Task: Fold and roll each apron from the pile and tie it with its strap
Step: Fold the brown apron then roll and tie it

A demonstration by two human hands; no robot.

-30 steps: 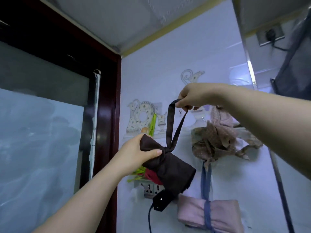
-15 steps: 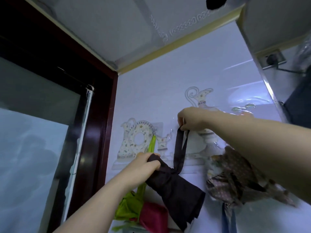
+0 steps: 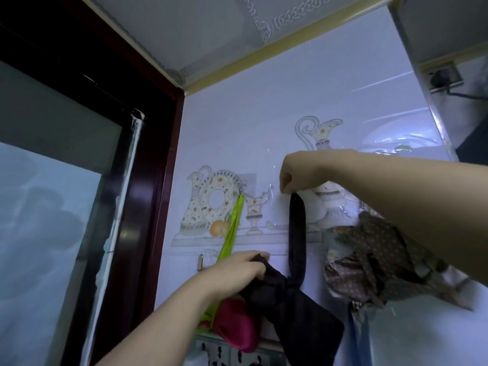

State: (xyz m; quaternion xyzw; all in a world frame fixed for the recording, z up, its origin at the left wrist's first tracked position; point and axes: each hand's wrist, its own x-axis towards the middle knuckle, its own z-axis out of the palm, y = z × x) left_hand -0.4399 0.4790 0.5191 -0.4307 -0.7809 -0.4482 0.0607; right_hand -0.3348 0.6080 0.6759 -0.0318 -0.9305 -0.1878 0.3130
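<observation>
Wall station, as I read it from the head view, left to right:

1. Frosted pane [image 3: 47, 233], set in a dark red frame [image 3: 148, 207] that runs up to the ceiling.
2. Tiled wall [image 3: 264, 114] with a jug-and-plate decal under a clear film.
3. Small metal hook [image 3: 200, 261] on the wall, just left of the left hand.
4. Green strap [image 3: 232, 233], hanging straight down from a wire hook on the decal and passing behind the left hand.
5. Left hand [image 3: 237, 272], raised against the wall. I see its fingers curled over the upper end of the dark apron roll [image 3: 303, 320], gripping it.
6. Magenta bundle [image 3: 235, 323], below the left wrist, touching the dark apron roll and resting just above a socket strip [image 3: 224, 352].
7. Dark apron roll itself: cinched at the middle, tilted with its lower end down to the right, held up in front of the wall.
8. Its strap loop [image 3: 297, 233], rising upright from the cinch to the right hand.
9. Right hand [image 3: 298, 173], knuckles up, fingertips pinched on the top of the strap loop at the wall. I cannot tell whether a hook sits under the fingers.
10. Brown dotted apron [image 3: 375, 262], bunched and hanging beside the loop, partly behind the right forearm.
11. Blue strap [image 3: 361, 334], hanging below it.
</observation>
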